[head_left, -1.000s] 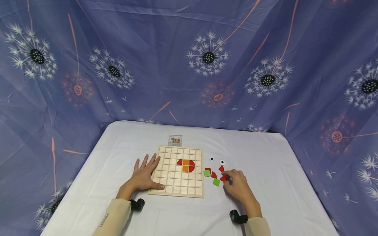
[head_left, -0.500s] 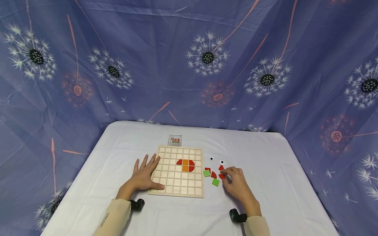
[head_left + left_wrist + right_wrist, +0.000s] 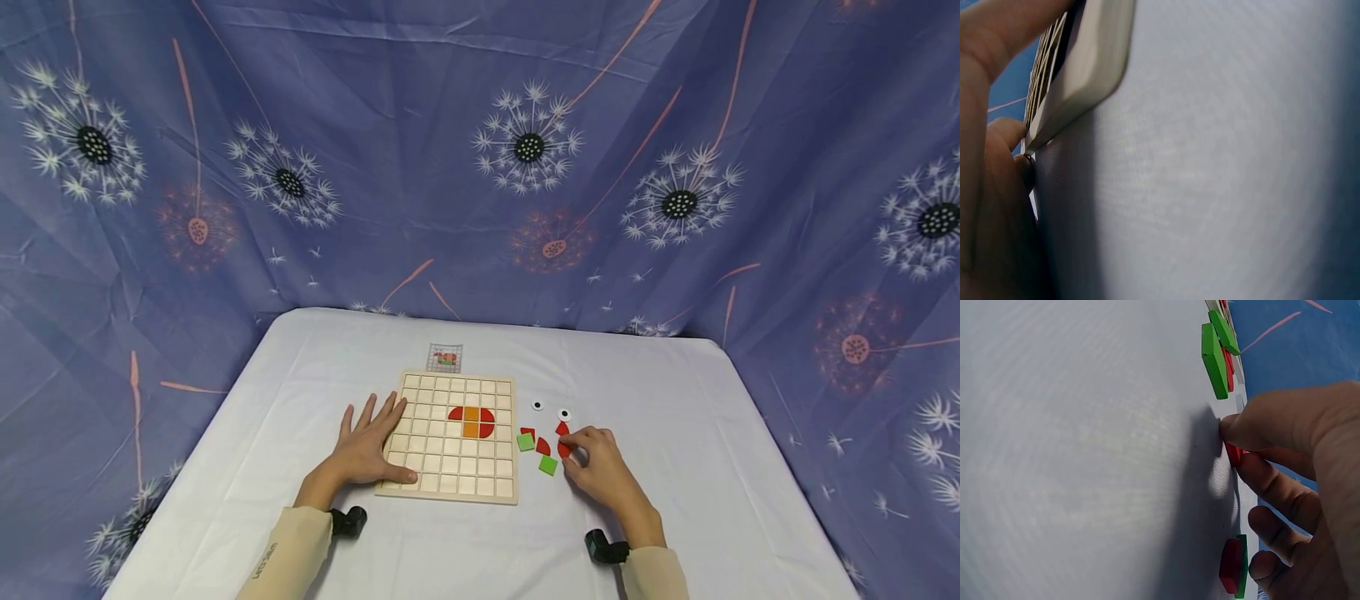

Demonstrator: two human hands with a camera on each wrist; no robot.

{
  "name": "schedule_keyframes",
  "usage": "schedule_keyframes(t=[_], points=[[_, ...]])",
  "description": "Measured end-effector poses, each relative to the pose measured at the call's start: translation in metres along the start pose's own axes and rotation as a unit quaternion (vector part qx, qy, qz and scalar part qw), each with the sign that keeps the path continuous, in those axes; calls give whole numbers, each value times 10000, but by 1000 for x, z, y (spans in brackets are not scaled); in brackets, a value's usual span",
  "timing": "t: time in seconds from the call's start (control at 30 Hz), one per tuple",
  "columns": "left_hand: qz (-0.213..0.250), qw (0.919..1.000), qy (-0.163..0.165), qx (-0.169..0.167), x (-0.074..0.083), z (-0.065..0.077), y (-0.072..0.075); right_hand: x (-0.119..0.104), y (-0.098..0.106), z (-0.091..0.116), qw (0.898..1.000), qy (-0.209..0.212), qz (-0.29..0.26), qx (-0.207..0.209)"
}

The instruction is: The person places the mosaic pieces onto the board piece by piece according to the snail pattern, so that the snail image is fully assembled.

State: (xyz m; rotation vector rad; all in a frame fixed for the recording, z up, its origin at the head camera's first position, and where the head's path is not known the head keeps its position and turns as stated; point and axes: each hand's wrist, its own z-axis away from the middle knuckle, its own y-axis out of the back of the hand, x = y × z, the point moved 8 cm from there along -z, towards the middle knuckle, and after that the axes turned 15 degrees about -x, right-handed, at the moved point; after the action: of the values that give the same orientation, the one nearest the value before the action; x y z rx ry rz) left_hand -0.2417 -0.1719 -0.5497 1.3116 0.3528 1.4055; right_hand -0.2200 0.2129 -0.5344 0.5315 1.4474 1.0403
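Note:
My left hand lies with fingers spread over the left edge of a wooden grid board, thumb on its near left corner. The board bears two orange squares flanked by red quarter-circle pieces. To the right of the board, my right hand pinches a red quarter-circle tile between thumb and fingertips, low over the cloth. Around it lie green squares, more red quarter-circle tiles and two white eye discs. Part of the pinched tile is hidden by the fingers.
A small picture card with a coloured figure on a grid lies behind the board. White cloth covers the table. A blue dandelion-print curtain hangs behind and at both sides. In the right wrist view, a red-and-green piece lies below the fingers.
The red tile at my right fingertips has turned, and the right hand has shifted slightly left. One green square has moved a little left. My left hand stays put on the board.

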Motion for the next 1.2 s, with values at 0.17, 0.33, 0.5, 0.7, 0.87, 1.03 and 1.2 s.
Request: schedule_keyframes(t=[0.17, 0.33, 0.5, 0.7, 0.87, 1.03, 1.2], points=[[28, 10000, -13, 22, 0, 1, 0, 1, 0, -2, 10000, -7, -54, -31], [39, 10000, -6, 7, -1, 2, -2, 1, 0, -6, 9999, -16, -86, -113], [54, 10000, -6, 3, -1, 2, -4, -7, 2, -12, 9998, 106, -147, -118], [41, 10000, -33, 32, 0, 3, -4, -27, 0, -27, 9994, 277, -34, -186], [18, 10000, -61, 57, 1, 2, -3, -50, -7, -41, 9979, 546, 44, -333], [16, 10000, -12, 18, -1, 1, -2, -74, -14, -54, 9944, 933, 65, -493], [9, 10000, 1, 21, 0, 0, 0, -91, -20, -67, 9916, 1106, 186, -650]])
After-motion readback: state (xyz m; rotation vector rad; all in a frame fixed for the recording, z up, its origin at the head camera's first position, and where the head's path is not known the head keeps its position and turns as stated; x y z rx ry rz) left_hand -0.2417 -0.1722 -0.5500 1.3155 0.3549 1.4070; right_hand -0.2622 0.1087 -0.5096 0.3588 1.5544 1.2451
